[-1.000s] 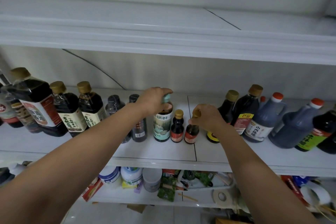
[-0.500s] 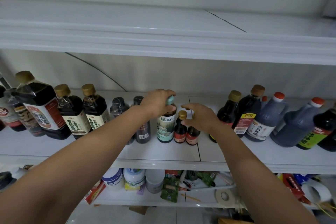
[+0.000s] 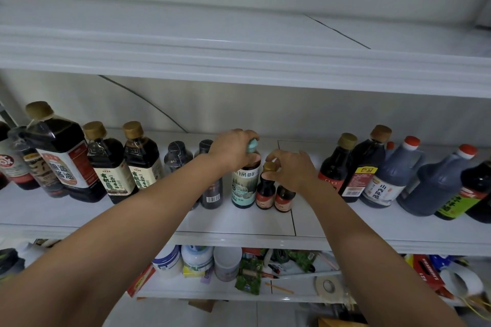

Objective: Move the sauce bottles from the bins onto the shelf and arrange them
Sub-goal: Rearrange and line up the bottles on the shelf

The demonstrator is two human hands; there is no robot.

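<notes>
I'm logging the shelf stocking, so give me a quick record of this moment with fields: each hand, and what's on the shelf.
left hand: gripping the teal cap of the tall green-label bottle
right hand: over two small red-label bottles, fingers at one gold cap
shelf: dark sauce bottles standing upright in a row
shelf below: mixed clutter, tape roll

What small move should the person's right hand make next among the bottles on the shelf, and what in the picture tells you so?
Probably nudge the two small red-labelled bottles closer against the teal-capped bottle, then let go. The right hand rests over their tops, fingers at one gold cap, while the left hand grips the teal cap. All three stand upright on the shelf, and a gap remains to their right.
</notes>
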